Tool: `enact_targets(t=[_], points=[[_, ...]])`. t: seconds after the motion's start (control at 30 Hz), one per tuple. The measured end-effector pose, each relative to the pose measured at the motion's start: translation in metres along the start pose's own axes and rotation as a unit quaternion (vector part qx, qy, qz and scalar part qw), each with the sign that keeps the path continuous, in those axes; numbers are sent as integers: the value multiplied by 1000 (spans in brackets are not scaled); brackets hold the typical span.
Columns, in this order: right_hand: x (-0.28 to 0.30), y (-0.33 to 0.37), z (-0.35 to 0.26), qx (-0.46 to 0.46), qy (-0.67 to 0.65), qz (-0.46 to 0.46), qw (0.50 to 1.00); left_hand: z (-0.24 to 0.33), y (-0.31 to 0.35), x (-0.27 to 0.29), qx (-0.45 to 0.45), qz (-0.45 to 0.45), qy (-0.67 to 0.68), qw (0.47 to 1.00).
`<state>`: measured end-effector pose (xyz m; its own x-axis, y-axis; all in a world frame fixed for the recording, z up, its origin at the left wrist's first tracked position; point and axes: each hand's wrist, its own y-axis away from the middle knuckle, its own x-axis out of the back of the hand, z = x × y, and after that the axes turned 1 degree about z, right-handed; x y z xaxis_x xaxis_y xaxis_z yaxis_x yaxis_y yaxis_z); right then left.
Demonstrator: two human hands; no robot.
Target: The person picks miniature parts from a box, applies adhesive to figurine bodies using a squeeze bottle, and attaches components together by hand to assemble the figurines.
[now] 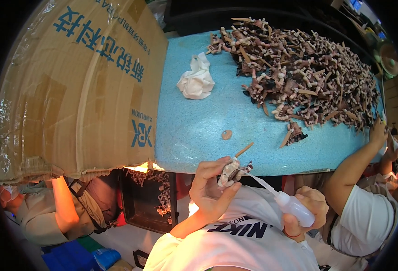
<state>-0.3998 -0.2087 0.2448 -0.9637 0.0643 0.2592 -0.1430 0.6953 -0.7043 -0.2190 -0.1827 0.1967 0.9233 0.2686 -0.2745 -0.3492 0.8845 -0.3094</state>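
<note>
My left hand [210,189] is closed round a small painted figurine [229,173], pinching it between thumb and fingers. A thin tan stick-like part juts up from the figurine. In my right hand [311,207] is a white squeeze bottle [295,209] with a long tapered nozzle. It is tilted, and its tip reaches the figurine's side; whether anything comes out is too small to tell. Both hands are just in front of the blue table's [194,131] near edge. A small tan oval piece [227,134] lies on the table beyond them.
A large heap of similar figurines [307,72] covers the table's far right, with one figurine [293,134] at its near edge. A crumpled white tissue [196,77] lies left of it. A tall cardboard box [77,90] borders the left. Below, a black crate [140,203] holds figurines. Co-workers sit on both sides.
</note>
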Motion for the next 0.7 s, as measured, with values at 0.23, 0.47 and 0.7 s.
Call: enact_targets(t=[0.23,0.47,0.7], points=[[1,1,1,36,-4,4,999,0,-2,-1,16,-11,20,1000],[-4,3,-1,-4,-32,-43,999,-1,3,2,43,2,23,999],[-2,-2,-6,-10,-5,-50,999,-1,1,-1,46,1,29,999]])
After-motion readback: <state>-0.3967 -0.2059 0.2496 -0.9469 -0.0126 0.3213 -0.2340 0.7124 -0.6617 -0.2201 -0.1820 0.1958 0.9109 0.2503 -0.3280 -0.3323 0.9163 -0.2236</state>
